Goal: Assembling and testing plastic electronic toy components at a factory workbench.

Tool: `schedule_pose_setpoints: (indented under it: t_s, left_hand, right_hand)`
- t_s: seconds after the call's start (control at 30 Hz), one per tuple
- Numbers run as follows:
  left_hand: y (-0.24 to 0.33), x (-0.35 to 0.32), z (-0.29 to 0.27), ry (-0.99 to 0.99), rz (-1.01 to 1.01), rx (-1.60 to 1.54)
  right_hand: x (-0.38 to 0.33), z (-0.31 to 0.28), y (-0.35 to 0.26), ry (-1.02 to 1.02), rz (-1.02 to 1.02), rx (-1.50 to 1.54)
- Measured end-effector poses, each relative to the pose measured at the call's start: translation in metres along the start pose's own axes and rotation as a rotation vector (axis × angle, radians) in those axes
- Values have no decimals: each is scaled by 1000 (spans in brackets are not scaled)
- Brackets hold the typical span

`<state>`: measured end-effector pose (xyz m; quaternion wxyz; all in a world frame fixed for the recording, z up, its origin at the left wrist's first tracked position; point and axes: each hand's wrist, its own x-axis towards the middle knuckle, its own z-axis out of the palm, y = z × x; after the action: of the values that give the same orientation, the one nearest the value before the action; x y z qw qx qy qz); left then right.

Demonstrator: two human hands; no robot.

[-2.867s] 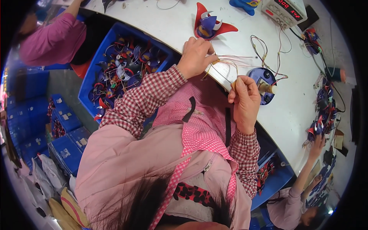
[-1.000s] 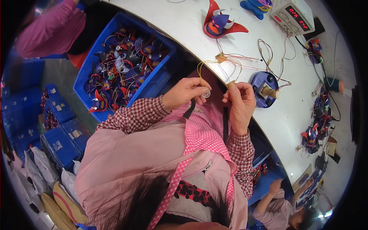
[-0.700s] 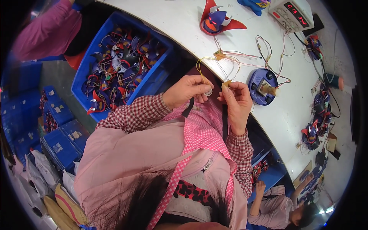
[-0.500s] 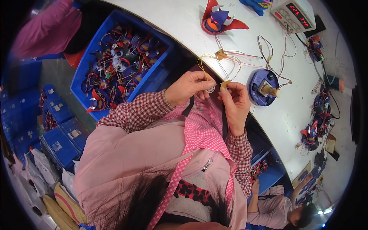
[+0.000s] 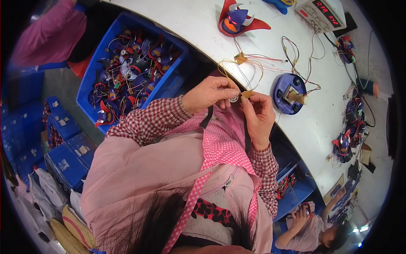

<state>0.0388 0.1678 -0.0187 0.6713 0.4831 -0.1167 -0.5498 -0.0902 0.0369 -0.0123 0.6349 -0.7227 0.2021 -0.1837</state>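
My left hand [image 5: 208,95] is closed in a pinch on a small round metallic disc [image 5: 233,99], which looks like a little speaker. Between the fingertips of my right hand [image 5: 259,113] is a small tan circuit board [image 5: 247,93], held close beside the disc. Thin yellow and white wires [image 5: 256,73] loop up from the held parts toward a second tan board [image 5: 240,58] at the table edge. Further wires link that board to a purple, red and orange toy figure's head [image 5: 235,21] with horn shapes. Nearest my right hand sits a round purple base [image 5: 289,94] with a tan spool-like piece on it.
A blue bin [image 5: 89,80] full of wired toy parts stands left of the white table [image 5: 321,139]. A power supply [image 5: 320,15] with a red display is at the far side. More toy parts [image 5: 344,142] lie along the right. Co-workers sit at upper left and lower right [image 5: 306,230].
The view has shifted slightly, while my hands keep their pinches and the board and disc sit a little closer together. At lower right, the co-worker's arm has moved, with the hand now at an object.
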Motion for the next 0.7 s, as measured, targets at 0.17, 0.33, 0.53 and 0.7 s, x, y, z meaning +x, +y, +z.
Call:
schedule_pose_setpoints:
  t_s: [0.17, 0.33, 0.53, 0.7]
  left_hand:
    - [1, 1, -2, -32, 15, 32]
    - [6, 6, -2, -38, -18, 97]
    - [13, 7, -4, -106, -78, 197]
    - [21, 6, -4, -149, -85, 285]
  right_hand:
    - [-1, -1, -5, 3, -26, -70]
    - [2, -7, -2, -61, -134, -245]
    - [8, -11, -14, -189, -184, -341]
    - [13, -12, -20, -232, -163, -354]
